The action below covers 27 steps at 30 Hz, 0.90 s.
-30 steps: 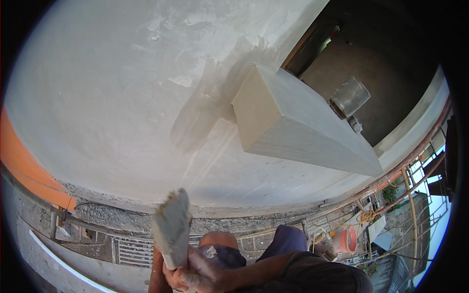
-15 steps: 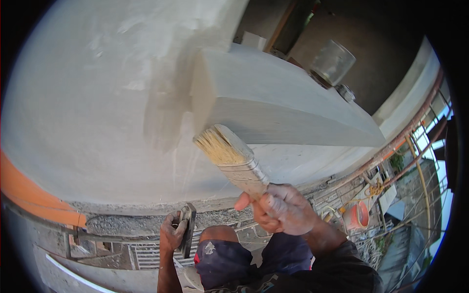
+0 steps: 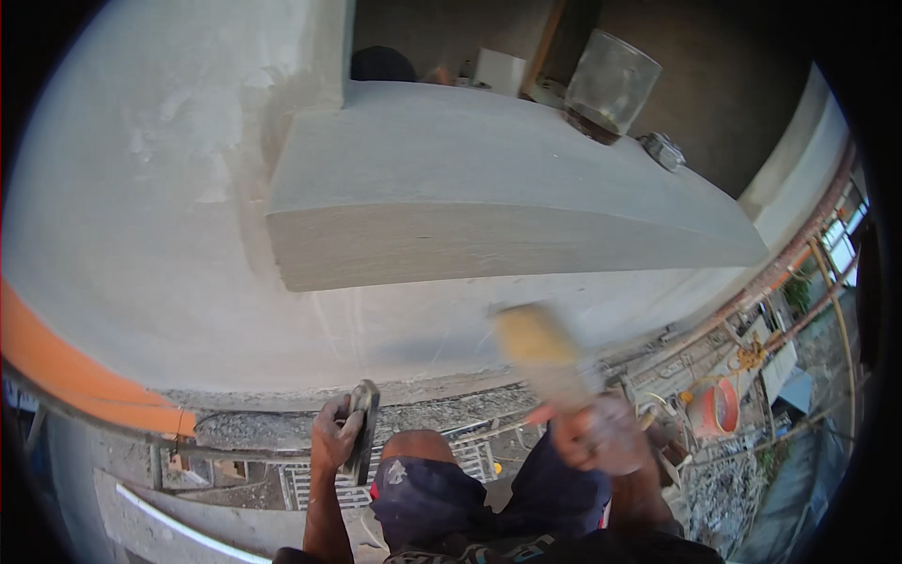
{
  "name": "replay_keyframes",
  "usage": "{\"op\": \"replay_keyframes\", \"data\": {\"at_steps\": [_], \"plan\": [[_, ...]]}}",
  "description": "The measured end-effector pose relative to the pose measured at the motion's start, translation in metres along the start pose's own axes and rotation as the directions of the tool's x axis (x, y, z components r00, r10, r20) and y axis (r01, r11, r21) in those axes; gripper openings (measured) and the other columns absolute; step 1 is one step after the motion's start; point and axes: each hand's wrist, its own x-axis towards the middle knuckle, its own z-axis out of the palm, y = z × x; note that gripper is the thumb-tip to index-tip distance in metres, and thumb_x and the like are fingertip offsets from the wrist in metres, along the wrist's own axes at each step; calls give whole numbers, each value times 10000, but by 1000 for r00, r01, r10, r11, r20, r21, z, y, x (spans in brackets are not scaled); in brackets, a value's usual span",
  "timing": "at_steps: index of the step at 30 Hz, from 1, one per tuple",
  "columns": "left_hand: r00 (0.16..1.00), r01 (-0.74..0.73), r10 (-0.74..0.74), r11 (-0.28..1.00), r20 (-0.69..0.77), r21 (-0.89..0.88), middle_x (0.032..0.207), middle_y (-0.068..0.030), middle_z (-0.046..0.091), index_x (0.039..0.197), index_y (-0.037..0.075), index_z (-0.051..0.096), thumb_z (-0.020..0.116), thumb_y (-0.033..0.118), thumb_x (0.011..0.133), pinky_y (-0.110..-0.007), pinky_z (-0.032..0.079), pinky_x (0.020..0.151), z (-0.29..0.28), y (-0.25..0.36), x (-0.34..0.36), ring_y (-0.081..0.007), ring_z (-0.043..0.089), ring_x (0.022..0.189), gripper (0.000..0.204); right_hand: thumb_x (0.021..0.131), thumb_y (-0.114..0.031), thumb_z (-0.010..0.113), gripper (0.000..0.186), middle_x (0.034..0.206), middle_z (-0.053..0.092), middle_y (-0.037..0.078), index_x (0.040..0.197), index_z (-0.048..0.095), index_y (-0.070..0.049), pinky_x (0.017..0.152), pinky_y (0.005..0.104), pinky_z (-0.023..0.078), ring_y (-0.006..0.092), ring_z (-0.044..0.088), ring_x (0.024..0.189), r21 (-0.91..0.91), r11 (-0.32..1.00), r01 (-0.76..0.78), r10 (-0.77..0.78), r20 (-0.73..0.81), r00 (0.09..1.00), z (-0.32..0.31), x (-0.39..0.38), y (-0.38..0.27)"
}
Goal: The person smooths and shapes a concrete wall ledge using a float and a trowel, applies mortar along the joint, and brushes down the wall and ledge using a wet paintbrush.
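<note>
My right hand [image 3: 594, 434] grips a wide paintbrush [image 3: 543, 350] with pale bristles, blurred by motion, held below the smooth cement ledge [image 3: 489, 183] that juts from the plastered wall [image 3: 141, 226]. My left hand [image 3: 334, 434] holds a flat dark trowel [image 3: 363, 428] upright near my knee. My bent knees in dark shorts [image 3: 470, 489] fill the lower middle.
A clear plastic bucket [image 3: 609, 85] with dark liquid stands on the ledge, a small metal object [image 3: 662, 150] beside it. An orange band [image 3: 66, 367] runs at the left. Far below lie metal grating [image 3: 310, 475], scaffold pipes [image 3: 752, 291] and an orange bucket [image 3: 714, 406].
The view has tilted toward the ledge. My right hand with the brush has dropped from the ledge's left end to lower right. The left hand keeps the trowel low.
</note>
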Motion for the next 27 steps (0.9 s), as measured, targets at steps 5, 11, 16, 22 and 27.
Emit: {"op": "replay_keyframes", "data": {"at_steps": [5, 11, 16, 22, 27], "plan": [[995, -94, 95, 984, 3, 148, 869, -164, 686, 1094, -30, 622, 672, 193, 811, -322, 517, 751, 10, 35, 5, -214, 668, 822, 364, 1022, -349, 417, 440, 651, 438, -31, 1201, 555, 28, 469, 217, 336, 57, 401, 526, -34, 997, 76, -57, 379, 924, 71, 76, -17], [995, 3, 4, 998, -99, 66, 867, -160, 686, 1101, -24, 620, 680, 218, 803, -331, 522, 738, -10, 14, -13, -230, 669, 797, 389, 999, -444, 423, 516, 584, 421, -31, 1133, 566, 33, 371, 221, 271, 46, 331, 414, -32, 999, -14, 18, 125, 992, 39, 73, -19], [991, 25, -23, 1000, -132, 14, 839, -149, 681, 1086, -28, 624, 673, 188, 812, -318, 520, 717, -25, 4, -18, -208, 656, 759, 352, 981, -506, 416, 529, 514, 363, -63, 1047, 548, 2, 313, 226, 232, 57, 303, 356, 260, 937, 235, -146, -323, 935, -24, 1, 26], [988, 11, -9, 1000, -154, 6, 853, -146, 686, 1088, -18, 624, 683, 207, 812, -322, 518, 733, -21, 11, -8, -214, 659, 770, 361, 959, -550, 419, 646, 532, 382, 1, 1111, 510, 71, 361, 253, 274, 80, 343, 405, 268, 964, 3, -43, 143, 989, 55, 19, 38], [993, -53, 42, 993, -107, -101, 858, -144, 687, 1082, -17, 623, 684, 207, 812, -323, 517, 729, -6, 20, -7, -210, 660, 771, 356, 977, -535, 392, 661, 545, 424, 22, 1104, 498, 105, 391, 248, 321, 87, 363, 412, 176, 980, 91, -148, 345, 927, 110, 81, 7]]}}
